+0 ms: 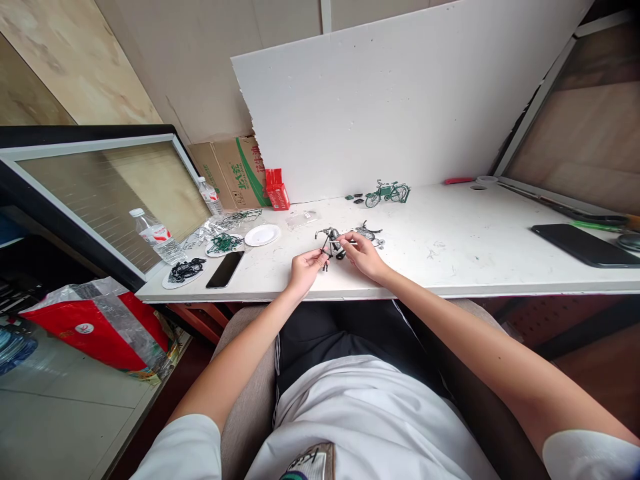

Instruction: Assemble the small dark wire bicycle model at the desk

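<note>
My left hand [306, 265] and my right hand [363, 256] meet over the front of the white table [450, 267]. Between their fingertips they pinch a small dark, partly built model bicycle frame [330, 241] with handlebars. Just behind my right hand lies a loose model wheel piece [370, 233]. A finished green model bicycle [387, 193] stands upright farther back, near the white board, with a few small dark parts [356, 198] to its left.
Left of my hands lie a black phone [225, 269], white dishes with green and black parts [224, 244], an empty white dish [263, 235], plastic bags, two water bottles [156, 236], a red box [277, 189] and a carton. A black tablet [585, 245] lies at right.
</note>
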Demonstrator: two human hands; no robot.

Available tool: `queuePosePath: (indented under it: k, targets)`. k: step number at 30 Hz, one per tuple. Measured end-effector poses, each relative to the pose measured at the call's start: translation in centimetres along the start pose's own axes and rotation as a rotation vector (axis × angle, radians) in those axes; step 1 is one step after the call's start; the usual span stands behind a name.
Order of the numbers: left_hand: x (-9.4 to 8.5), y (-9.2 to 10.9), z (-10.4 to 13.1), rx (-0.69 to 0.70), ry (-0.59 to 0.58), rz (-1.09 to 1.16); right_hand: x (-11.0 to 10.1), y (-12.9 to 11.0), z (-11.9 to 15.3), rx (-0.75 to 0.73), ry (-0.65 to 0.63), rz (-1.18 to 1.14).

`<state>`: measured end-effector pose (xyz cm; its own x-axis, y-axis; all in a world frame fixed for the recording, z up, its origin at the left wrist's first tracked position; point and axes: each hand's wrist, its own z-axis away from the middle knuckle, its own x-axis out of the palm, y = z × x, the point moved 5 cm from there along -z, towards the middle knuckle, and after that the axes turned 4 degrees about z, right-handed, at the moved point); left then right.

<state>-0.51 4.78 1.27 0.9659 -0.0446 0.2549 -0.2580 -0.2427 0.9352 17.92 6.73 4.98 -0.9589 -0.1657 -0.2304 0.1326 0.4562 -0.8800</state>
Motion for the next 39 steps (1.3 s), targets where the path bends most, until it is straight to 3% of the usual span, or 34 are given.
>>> queuePosePath:
  k: [39]
  targets:
    - [0.45,0.22,0.28,0.017,-0.057,-0.092,0.66,-0.18,0.18,-0.032,-0.096,0.096]
